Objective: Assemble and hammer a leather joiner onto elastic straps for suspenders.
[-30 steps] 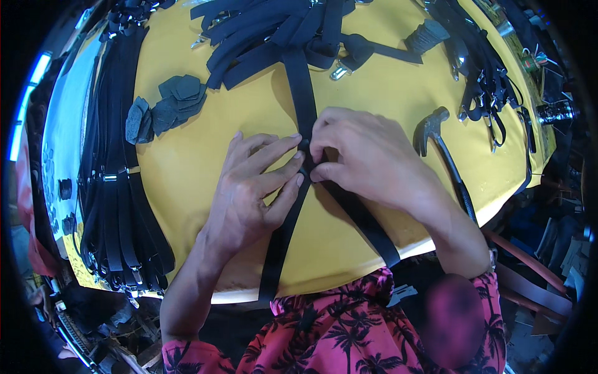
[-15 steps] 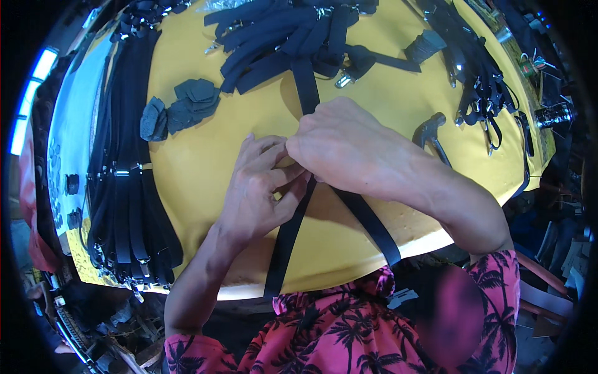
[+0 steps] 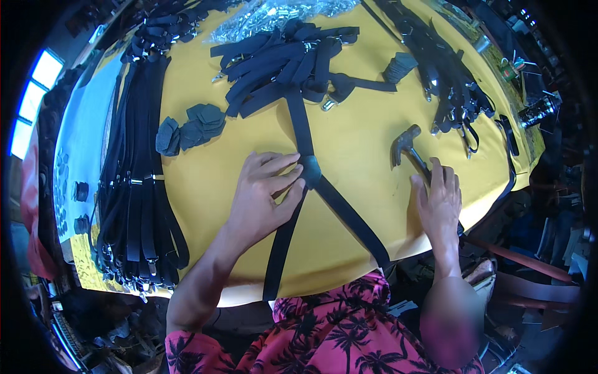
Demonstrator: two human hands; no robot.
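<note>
Black elastic suspender straps (image 3: 349, 218) form a Y on the yellow tabletop, with a small dark patch (image 3: 313, 172) covering their junction. At the patch's left edge, my left hand (image 3: 265, 193) is bent, its thumb and fingertips gathered on the patch and strap edge. My right hand (image 3: 441, 202) is over the handle of a hammer (image 3: 406, 142) to the right. Its fingers are spread, thumb apart, not closed round the handle. The hammer's head points away from me; part of its handle is hidden beneath the hand.
A heap of black straps (image 3: 268, 68) with metal clips is beyond the junction. Long strap bundles lie along the left (image 3: 140, 206) and far right (image 3: 445, 81). Dark patch stacks (image 3: 202, 124) rest left of centre. Clear plastic bags of metal parts (image 3: 268, 22) are at the back.
My right hand has left the strap junction and moved right to the hammer, uncovering the patch. My left hand stays at the junction. The view has shifted slightly.
</note>
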